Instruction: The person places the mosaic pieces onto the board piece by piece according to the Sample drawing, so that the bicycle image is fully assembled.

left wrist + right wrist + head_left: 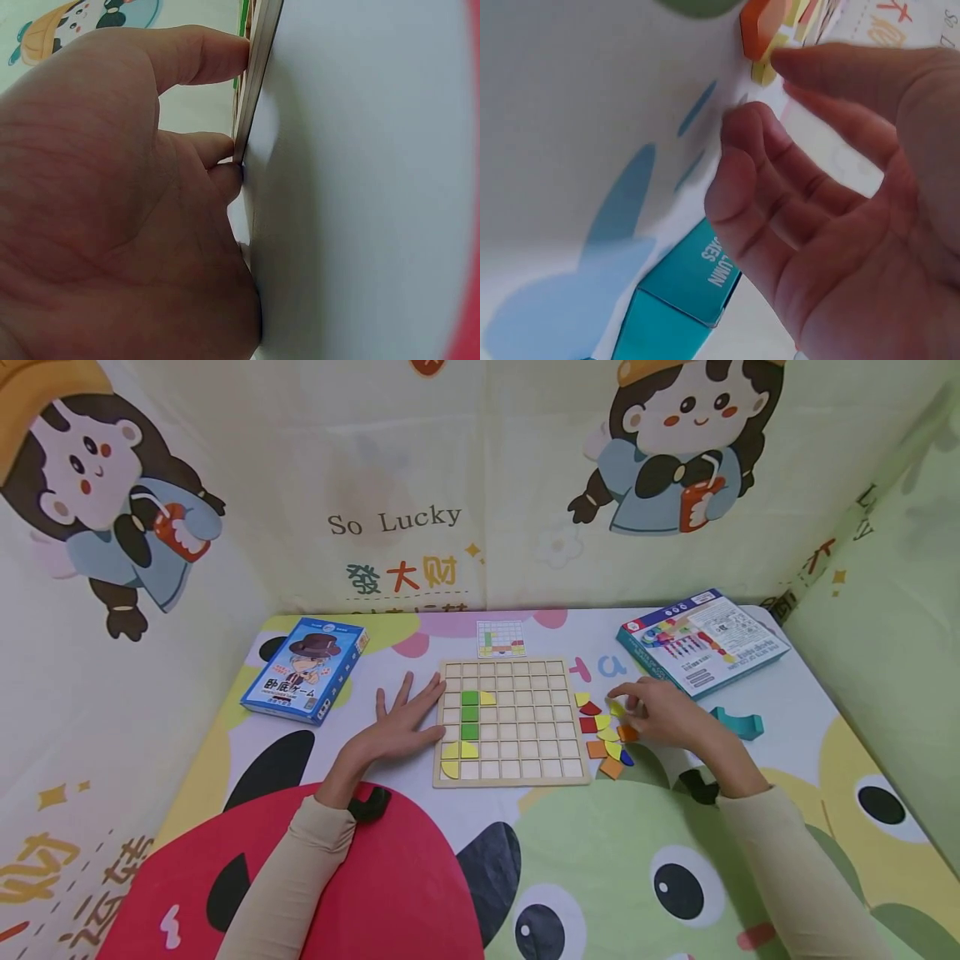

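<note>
Pale cloth (517, 485) printed with cartoon figures hangs round the table (390, 877), whose bright cover carries big animal faces. In the middle lies a gridded board (510, 783), pale and wooden-looking, its shallow square cells framed by thin ridges. The left hand (401, 722) is spread, fingers apart, touching the board's left edge, probably to steady it; it grips nothing. Three green squares (469, 714) sit in a column there, with yellow quarter-rounds (487, 698) in cells about them.

Just beyond the far edge lies a small card (501, 639) printed with a coloured grid, I suppose where it is easily read. The loose pieces (588, 725) are heaped against the right side, handy for reaching: squares and rounded wedges, flat-faced and crisp-edged. Over them hangs the right hand (667, 714), its outer fingers curled; I cannot tell whether thumb and forefinger pinch anything. Glossy cardboard boxes, one blue (296, 668), one teal-sided (705, 643), flank the work, apparently set aside.
</note>
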The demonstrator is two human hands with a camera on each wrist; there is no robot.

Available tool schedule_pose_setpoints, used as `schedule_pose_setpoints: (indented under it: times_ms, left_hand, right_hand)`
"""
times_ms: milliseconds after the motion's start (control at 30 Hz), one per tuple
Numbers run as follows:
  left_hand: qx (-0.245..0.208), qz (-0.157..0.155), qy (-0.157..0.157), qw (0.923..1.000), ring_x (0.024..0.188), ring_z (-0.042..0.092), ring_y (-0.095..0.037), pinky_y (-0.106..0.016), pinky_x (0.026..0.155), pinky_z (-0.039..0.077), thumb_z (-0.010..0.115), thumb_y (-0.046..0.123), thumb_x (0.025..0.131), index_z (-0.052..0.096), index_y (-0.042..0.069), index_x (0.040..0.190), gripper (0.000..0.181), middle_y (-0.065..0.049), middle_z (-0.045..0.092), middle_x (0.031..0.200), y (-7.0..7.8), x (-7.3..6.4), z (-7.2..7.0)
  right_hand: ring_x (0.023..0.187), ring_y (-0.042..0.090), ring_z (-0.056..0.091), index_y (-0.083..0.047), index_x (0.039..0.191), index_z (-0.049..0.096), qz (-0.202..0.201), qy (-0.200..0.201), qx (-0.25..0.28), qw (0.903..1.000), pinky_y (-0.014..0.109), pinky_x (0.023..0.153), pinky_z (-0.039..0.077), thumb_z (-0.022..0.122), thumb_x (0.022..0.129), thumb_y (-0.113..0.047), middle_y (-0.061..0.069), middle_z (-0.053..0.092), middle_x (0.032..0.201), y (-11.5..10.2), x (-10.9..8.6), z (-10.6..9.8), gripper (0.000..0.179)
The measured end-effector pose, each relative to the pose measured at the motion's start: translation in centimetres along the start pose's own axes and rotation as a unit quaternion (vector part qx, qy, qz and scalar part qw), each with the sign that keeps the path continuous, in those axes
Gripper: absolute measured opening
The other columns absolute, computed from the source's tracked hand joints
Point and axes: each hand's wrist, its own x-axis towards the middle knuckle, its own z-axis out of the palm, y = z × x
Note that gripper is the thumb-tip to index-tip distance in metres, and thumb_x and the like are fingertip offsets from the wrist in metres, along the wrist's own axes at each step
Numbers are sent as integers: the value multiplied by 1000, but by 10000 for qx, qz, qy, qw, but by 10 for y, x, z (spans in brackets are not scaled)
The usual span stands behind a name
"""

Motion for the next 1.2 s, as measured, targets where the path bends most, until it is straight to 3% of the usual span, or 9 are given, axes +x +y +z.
schedule_pose_setpoints:
  times_ms: [300,700,1200]
  left_hand:
    - [-3,-23,47,10000,166,-21,-37,-72,122,-25,58,45,101,15,23,172,86,-1,5,182,2,-1,0]
    - [-3,-15,60,10000,166,-20,-37,-73,122,-25,58,46,100,16,23,172,86,-1,5,182,1,0,1]
    - [1,-20,16,10000,166,-20,-38,-73,122,-25,59,46,100,15,23,172,88,-2,5,182,1,1,0]
  right_hand:
    - [103,28,62,-12,131,74,-197,-40,-75,9998,36,82,60,71,96,-3,16,68,113,4,0,-1,37]
    - [96,22,60,-8,123,75,-103,51,-46,9999,29,78,55,80,94,-22,12,67,108,6,3,2,32]
    - [96,20,59,-11,122,80,-315,-17,135,9994,26,77,52,80,94,-15,10,69,108,7,4,-1,28]
